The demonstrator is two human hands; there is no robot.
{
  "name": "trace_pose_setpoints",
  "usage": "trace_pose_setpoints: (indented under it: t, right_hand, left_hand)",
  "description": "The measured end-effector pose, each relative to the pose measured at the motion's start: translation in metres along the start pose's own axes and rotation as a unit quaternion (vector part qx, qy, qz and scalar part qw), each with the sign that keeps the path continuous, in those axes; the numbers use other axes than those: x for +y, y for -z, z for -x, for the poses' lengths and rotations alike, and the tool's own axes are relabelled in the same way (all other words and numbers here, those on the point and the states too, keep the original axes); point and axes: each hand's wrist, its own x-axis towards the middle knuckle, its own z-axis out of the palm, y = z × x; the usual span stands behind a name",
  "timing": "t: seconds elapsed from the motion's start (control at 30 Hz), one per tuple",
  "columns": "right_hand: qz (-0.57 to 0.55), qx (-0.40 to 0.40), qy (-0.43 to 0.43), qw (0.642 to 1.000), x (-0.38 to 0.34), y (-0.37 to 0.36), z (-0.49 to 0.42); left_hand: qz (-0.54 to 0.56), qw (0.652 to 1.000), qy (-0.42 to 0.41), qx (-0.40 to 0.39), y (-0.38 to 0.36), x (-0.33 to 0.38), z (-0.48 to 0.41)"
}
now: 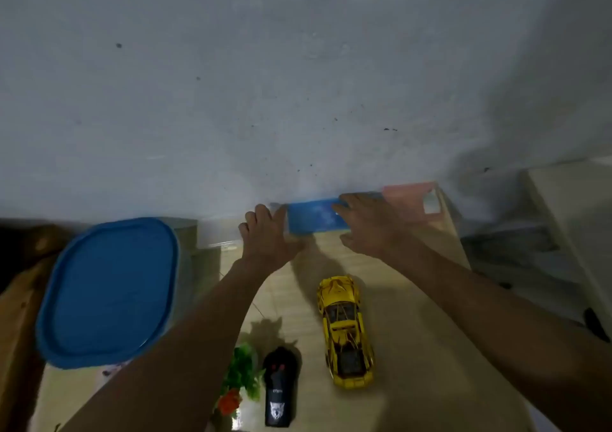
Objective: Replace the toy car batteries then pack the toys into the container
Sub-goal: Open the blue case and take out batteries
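Container: the blue-lidded container (109, 292) stands well to the left of the yellow toy car (344, 332). Its lid is on, so what is inside is hidden.
Plant: a green artificial plant (243, 370) with an orange flower lies to the near left of the car, partly cut off by the left forearm.
Remote control: the black remote control (280, 388) lies on the surface (414, 349) just left of the car and is not packed.
Left hand: the left hand (265, 236) is beyond the car, toward the wall, with its fingers curled round the left end of a blue box (314, 216).
Blue box: it is held between both hands beyond the car. It is blurred, and its contents cannot be told.
Toy car: it sits on its wheels and neither hand touches it. Its underside is hidden, so the battery state is unknown.
Right hand: the right hand (367, 223) is beyond the car with its fingers over the box's right end and its thumb on the near side, gripping it.
Pink box: a pink box (409, 200) is beyond and to the right of the car, hazy; whether it touches the blue box is unclear.
Progress: it looks early. The battery swap is apparently not begun, and all the packing is left.
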Motion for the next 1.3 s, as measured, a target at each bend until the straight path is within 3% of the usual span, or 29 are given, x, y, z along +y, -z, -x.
trace_pose_setpoints:
  t: [0.27, 0.6, 0.83, 0.97, 1.07, 1.17, 1.23, 1.3]
  right_hand:
    - [0.100, -0.001, 0.066, 0.993, -0.004, 0.007, -0.023]
    - [0.125, -0.026, 0.103, 0.987, -0.013, 0.016, -0.031]
    - [0.081, -0.058, 0.103, 0.990, -0.004, 0.025, -0.038]
    - [-0.027, -0.056, 0.080, 0.995, 0.012, 0.036, -0.036]
    - [-0.022, 0.032, 0.094, 0.995, 0.019, 0.029, -0.032]
    - [-0.001, 0.223, 0.108, 0.969, 0.022, 0.016, -0.028]
    - [0.025, 0.321, 0.057, 0.945, 0.021, 0.010, -0.025]
    - [-0.030, 0.362, 0.000, 0.932, 0.017, 0.005, -0.022]
  left_hand:
    - [0.075, 0.991, -0.005, 0.113, -0.025, -0.006, -0.015]
    - [0.105, 0.987, 0.009, 0.124, -0.035, -0.002, -0.019]
    - [0.091, 0.987, 0.008, 0.132, -0.033, -0.001, -0.018]
    - [0.078, 0.988, 0.028, 0.133, -0.029, 0.008, -0.006]
    - [0.073, 0.983, 0.046, 0.160, -0.029, 0.018, 0.012]
    - [0.027, 0.985, -0.018, 0.172, -0.035, 0.020, 0.017]
    - [0.001, 0.984, -0.058, 0.168, -0.036, 0.016, 0.013]
    - [-0.041, 0.985, -0.080, 0.149, -0.036, 0.014, 0.010]
